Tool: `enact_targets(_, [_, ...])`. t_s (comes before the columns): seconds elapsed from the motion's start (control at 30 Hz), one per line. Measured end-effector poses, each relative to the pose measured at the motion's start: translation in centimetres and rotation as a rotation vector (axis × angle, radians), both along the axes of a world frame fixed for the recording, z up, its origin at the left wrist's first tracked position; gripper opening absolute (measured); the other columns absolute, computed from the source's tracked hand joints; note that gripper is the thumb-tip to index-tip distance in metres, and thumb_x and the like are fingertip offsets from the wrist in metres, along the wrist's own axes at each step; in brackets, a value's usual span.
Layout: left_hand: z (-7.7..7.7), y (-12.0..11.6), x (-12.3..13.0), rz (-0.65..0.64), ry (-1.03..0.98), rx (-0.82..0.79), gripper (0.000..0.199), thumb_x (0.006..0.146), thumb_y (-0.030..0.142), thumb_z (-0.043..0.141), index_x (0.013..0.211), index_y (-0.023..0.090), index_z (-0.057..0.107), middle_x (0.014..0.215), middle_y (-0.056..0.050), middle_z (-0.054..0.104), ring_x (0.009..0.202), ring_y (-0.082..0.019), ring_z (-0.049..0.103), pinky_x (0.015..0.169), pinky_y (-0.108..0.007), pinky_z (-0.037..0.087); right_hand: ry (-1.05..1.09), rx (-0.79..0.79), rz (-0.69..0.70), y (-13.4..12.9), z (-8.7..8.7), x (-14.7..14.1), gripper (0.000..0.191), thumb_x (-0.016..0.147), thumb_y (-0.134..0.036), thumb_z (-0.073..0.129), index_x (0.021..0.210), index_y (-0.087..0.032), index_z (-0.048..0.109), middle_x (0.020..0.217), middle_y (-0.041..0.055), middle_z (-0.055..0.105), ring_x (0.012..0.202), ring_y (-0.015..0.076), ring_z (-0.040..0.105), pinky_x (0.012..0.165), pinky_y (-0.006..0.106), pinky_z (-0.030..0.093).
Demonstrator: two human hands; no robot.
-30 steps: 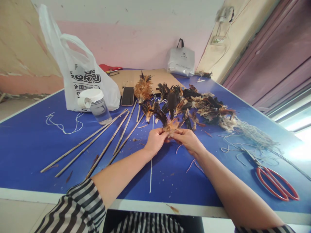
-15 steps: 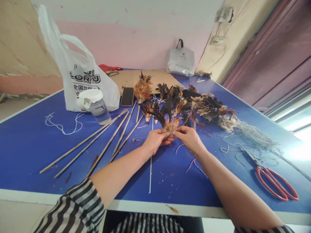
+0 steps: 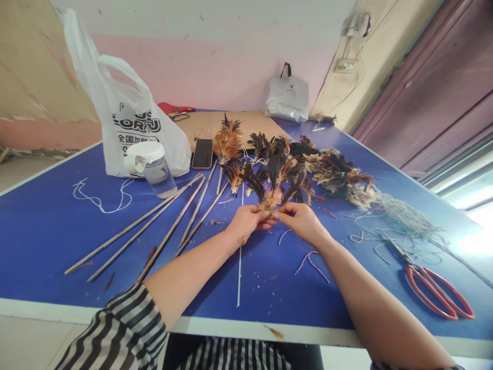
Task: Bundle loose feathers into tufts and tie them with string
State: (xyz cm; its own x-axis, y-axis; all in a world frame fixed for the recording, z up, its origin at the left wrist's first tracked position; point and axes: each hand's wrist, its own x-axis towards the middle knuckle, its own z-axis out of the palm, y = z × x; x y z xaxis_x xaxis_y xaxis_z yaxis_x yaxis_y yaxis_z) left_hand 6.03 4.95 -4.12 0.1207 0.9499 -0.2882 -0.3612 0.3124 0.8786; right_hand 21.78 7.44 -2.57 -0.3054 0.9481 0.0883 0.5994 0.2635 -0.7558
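So the hands have barely shifted from a second ago, but a dark feather (image 3: 293, 188) now pokes out on the right side of the feather bunch (image 3: 271, 197). The bunch is kinda scruffy: fluffy tan-orange down low, with long, glossy blackish plumes fanning up and out. It's held just above the middle of the blue tabletop (image 3: 269, 288), near side of the messy feather pile (image 3: 333, 172). The left hand (image 3: 245, 224) pinches its base, and the right hand (image 3: 302, 222) has a narrow fingertip grip there too. Red-handled scissors (image 3: 435, 290) lie near right, thin sticks (image 3: 173, 226) left.
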Motion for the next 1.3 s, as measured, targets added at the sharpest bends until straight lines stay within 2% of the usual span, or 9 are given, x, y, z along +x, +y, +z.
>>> enact_targets(0.13, [0.1, -0.3, 0.0, -0.089, -0.008, 0.018, 0.006, 0.072, 0.013, 0.066, 0.072, 0.007, 0.066, 0.067, -0.009, 0.068, 0.059, -0.012, 0.065, 0.054, -0.018, 0.050, 0.064, -0.056, 0.004, 0.2, -0.2, 0.1, 0.030, 0.062, -0.044, 0.068, 0.068, -0.015, 0.063, 0.062, 0.0008, 0.062, 0.057, 0.0128, 0.051, 0.054, 0.025, 0.038])
enact_targets(0.27, [0.1, -0.3, -0.1, -0.151, -0.020, 0.009, 0.008, 0.070, 0.016, 0.069, 0.071, 0.008, 0.066, 0.066, -0.009, 0.068, 0.058, -0.011, 0.064, 0.056, -0.018, 0.051, 0.256, -0.153, 0.070, 0.5, -0.4, 0.4, 0.034, 0.061, -0.038, 0.071, 0.085, -0.015, 0.064, 0.082, 0.0038, 0.068, 0.073, 0.0162, 0.060, 0.069, 0.028, 0.045])
enact_targets(0.37, [0.2, -0.3, -0.2, -0.171, -0.001, 0.000, 0.010, 0.069, 0.019, 0.070, 0.070, 0.009, 0.067, 0.065, -0.008, 0.067, 0.057, -0.010, 0.063, 0.058, -0.019, 0.051, 0.344, -0.179, 0.098, 0.8, -0.6, 0.6, 0.032, 0.062, -0.034, 0.071, 0.087, -0.015, 0.065, 0.088, 0.0044, 0.069, 0.080, 0.0173, 0.061, 0.078, 0.031, 0.045])
enact_targets(0.67, [0.3, -0.4, -0.4, -0.239, 0.055, 0.094, 0.020, 0.061, 0.024, 0.076, 0.068, 0.008, 0.067, 0.060, -0.005, 0.065, 0.053, -0.010, 0.060, 0.059, -0.023, 0.051, 0.275, -0.108, 0.055, 0.2, -0.1, 0.3, 0.028, 0.063, -0.037, 0.070, 0.080, -0.014, 0.065, 0.076, 0.0028, 0.067, 0.068, 0.0153, 0.058, 0.065, 0.027, 0.044])
enact_targets(0.83, [0.3, -0.1, -0.4, -0.164, -0.037, 0.037, 0.011, 0.070, 0.018, 0.069, 0.071, 0.007, 0.066, 0.067, -0.007, 0.067, 0.060, -0.011, 0.063, 0.059, -0.020, 0.051, 0.417, -0.137, 0.032, 0.4, -0.1, 0.4, 0.030, 0.066, -0.039, 0.069, 0.084, -0.015, 0.065, 0.075, 0.0013, 0.065, 0.061, 0.0096, 0.054, 0.061, 0.024, 0.043])
enact_targets(0.93, [0.3, 0.3, -0.7, -0.095, -0.157, -0.025, 0.007, 0.077, 0.012, 0.061, 0.076, 0.007, 0.067, 0.073, -0.008, 0.068, 0.067, -0.010, 0.065, 0.061, -0.017, 0.051, 0.498, -0.337, 0.018, 0.6, -0.2, 0.7, 0.038, 0.064, -0.037, 0.071, 0.094, -0.015, 0.064, 0.075, 0.0015, 0.064, 0.053, 0.0068, 0.051, 0.052, 0.022, 0.042])
enact_targets(1.1, [0.3, 0.7, -1.1, -0.054, -0.316, -0.043, 0.011, 0.081, 0.009, 0.055, 0.078, 0.007, 0.065, 0.077, -0.007, 0.068, 0.071, -0.010, 0.065, 0.062, -0.014, 0.052, 0.503, -0.608, 0.219, -0.1, -0.4, -0.1, 0.040, 0.062, -0.030, 0.074, 0.098, -0.017, 0.063, 0.084, 0.0040, 0.066, 0.063, 0.0106, 0.060, 0.055, 0.023, 0.049])
enact_targets(1.17, [0.2, 0.7, -1.2, -0.055, -0.339, -0.037, 0.012, 0.082, 0.009, 0.053, 0.079, 0.007, 0.064, 0.078, -0.008, 0.068, 0.073, -0.011, 0.066, 0.062, -0.014, 0.052, 0.487, -0.631, 0.231, -0.2, -0.7, -0.4, 0.035, 0.061, -0.029, 0.075, 0.092, -0.016, 0.064, 0.082, 0.0041, 0.066, 0.066, 0.0122, 0.062, 0.058, 0.024, 0.051])
enact_targets(1.3, [0.1, 0.9, -1.5, -0.050, -0.293, -0.004, 0.011, 0.081, 0.011, 0.055, 0.079, 0.008, 0.065, 0.085, -0.010, 0.069, 0.076, -0.012, 0.066, 0.061, -0.015, 0.053, 0.426, -0.551, 0.148, 0.3, -1.1, 0.0, 0.025, 0.064, -0.034, 0.072, 0.075, -0.014, 0.064, 0.067, 0.0025, 0.064, 0.054, 0.0089, 0.056, 0.053, 0.023, 0.049])
